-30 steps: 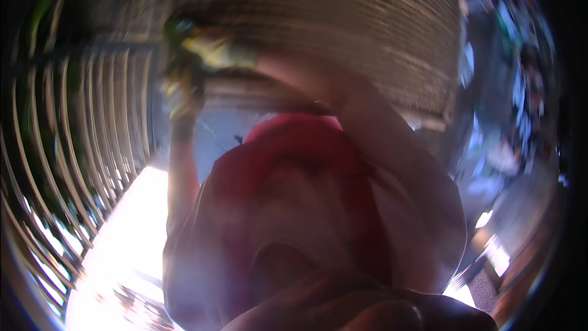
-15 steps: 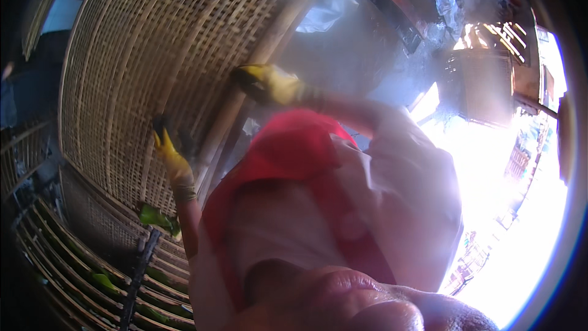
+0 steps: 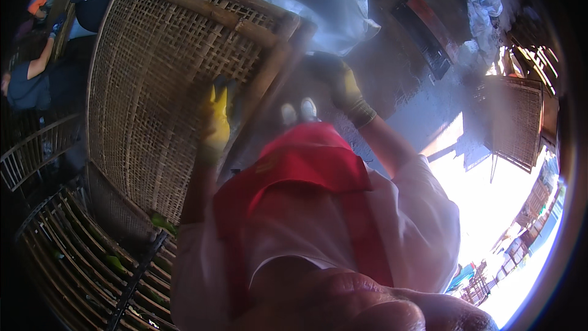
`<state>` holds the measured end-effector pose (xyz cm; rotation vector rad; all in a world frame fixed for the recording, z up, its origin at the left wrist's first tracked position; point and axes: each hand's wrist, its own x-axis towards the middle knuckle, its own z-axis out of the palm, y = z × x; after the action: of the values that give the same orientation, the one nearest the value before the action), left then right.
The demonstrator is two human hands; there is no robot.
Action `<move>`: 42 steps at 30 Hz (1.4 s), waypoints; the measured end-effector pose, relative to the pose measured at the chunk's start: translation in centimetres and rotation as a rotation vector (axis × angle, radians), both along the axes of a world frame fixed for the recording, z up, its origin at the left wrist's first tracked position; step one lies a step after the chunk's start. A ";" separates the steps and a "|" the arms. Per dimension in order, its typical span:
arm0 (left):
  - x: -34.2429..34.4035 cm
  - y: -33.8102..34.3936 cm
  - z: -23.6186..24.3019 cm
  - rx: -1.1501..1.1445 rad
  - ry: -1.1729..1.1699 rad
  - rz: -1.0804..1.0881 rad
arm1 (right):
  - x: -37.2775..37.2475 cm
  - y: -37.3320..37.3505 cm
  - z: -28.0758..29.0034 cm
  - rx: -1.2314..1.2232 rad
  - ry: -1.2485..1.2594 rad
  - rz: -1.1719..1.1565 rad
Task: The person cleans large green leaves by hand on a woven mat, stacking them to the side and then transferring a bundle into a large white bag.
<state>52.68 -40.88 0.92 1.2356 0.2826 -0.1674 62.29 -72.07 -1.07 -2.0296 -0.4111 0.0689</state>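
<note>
A woven bamboo tray with pole rails (image 3: 147,86) stands tilted at my left. My left hand (image 3: 217,113), in a yellow glove with dark fingers, is against its weave beside the right rail, blurred, with fingers stretched upward and apart. My right hand (image 3: 343,89), in a similar glove, is just right of that rail at its upper end; its fingers are smeared and dark, so I cannot tell whether they touch it. My red apron (image 3: 306,159) and shoes (image 3: 297,110) show below.
Slatted bamboo racks (image 3: 73,257) with green leaves are at lower left. Two co-workers' arms and clothing (image 3: 37,76) show at upper left. A white sheet (image 3: 337,12), a dark and red panel (image 3: 422,30) and another woven tray (image 3: 514,122) lie beyond my right side, toward bright sunlight.
My view has swung round. Since half a second ago my left hand has risen along the weave, and my right hand has moved right from the rail's middle to beside its upper end.
</note>
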 end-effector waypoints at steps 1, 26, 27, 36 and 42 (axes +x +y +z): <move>0.9 0.1 -0.3 -0.045 -0.002 0.016 | -0.1 -0.5 -0.1 0.181 0.137 -0.047; 44.9 -10.2 -10.8 0.504 0.236 -0.191 | 39.4 -9.4 -27.8 -0.367 0.323 0.383; 47.3 -10.3 -15.1 0.855 0.079 -0.332 | 41.4 -9.5 -29.5 -0.327 0.380 0.364; 62.7 -10.3 -44.3 1.572 0.329 -0.333 | 51.1 -7.1 -48.0 0.000 0.697 0.211; 66.4 -7.0 -56.5 1.617 0.652 -0.259 | 54.7 -6.2 -59.7 0.276 0.769 0.080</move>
<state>119.08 -47.85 -55.57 2.8149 0.9193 -0.6435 117.03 -78.24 -60.73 -1.5652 -0.0063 0.7704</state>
